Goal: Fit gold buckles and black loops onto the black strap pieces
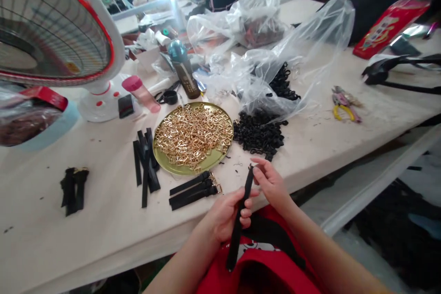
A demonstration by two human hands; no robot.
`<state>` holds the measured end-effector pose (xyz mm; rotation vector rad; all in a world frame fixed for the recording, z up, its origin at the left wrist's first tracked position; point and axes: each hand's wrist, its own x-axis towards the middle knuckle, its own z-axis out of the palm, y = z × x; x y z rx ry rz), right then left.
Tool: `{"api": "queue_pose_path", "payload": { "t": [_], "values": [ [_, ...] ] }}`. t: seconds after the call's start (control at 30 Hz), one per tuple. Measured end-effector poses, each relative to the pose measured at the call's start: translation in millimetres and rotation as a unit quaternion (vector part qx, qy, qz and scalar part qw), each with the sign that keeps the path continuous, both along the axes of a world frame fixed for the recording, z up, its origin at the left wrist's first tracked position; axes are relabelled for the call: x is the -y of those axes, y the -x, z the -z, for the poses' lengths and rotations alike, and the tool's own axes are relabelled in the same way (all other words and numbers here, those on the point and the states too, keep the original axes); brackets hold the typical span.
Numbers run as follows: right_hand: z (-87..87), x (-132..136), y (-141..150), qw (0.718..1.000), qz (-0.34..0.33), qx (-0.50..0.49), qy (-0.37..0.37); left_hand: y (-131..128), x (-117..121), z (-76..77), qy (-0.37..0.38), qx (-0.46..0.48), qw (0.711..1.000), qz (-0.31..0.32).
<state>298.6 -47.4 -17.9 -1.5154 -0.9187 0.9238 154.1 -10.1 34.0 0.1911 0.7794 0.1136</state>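
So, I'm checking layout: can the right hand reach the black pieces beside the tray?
Likely yes: the right hand is close to the black pieces, their near side uncovered; the plastic bag lies farther back.

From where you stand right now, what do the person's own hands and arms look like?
The ungloved left hand and ungloved right hand are human hands. No sleeve, watch or bracelet shows on the left forearm or right forearm. Red clothing shows between them.

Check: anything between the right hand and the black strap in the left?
Nothing visible. The right hand is at the upper end of the black strap; the left hand grips it lower down.
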Motion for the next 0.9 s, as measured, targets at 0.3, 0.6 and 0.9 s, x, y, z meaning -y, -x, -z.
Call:
{"api": "queue_pose_path", "payload": {
  "t": [0.3, 0.6, 0.9],
  "values": [
    [33.7, -9, -67, 0.933, 0.000, 0.356, 0.055, -36, -30, 8.2, -0.151, -0.152, 0.976, -0.033],
    [29.1, 2, -74, 0.940, 0.018, 0.337, 0.041, -45, -33, 7.0, -0.158, -0.156, 0.974, -0.038],
    [19.0, 28, -61, 0.908, -0.018, 0.411, 0.081, -14, -10, -3.4, -0.333, -0.166, 0.928, 0.006]
  ]
}}
